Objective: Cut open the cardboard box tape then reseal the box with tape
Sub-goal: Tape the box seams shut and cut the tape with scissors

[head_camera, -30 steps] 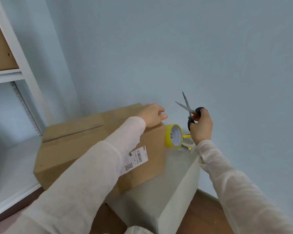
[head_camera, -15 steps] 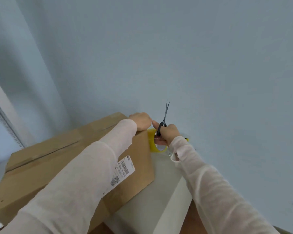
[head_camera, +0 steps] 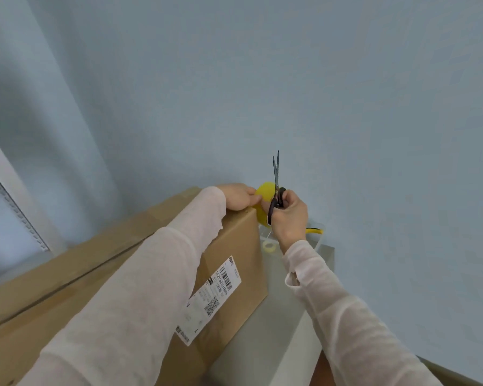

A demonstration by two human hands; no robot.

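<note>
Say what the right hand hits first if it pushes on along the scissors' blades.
Likely only the blue wall: the right hand holds the scissors with blades nearly closed, tips up and away, and nothing shows between tips and wall. Depth is unclear.

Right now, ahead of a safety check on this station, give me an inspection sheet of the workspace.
Surface: pale grey tabletop, carrying the box.
Job's things: brown cardboard box with white shipping label on its side; yellow tape roll behind its far corner; black-handled steel scissors, blades nearly closed, pointing up.
Clutter: clear plastic piece beside the roll, too blurred to identify.
Hands: left hand rests on the box's far corner; right hand grips the scissors.
Cables: nothing seen.
Surroundings: pale blue wall; white metal shelf upright at left.
</note>
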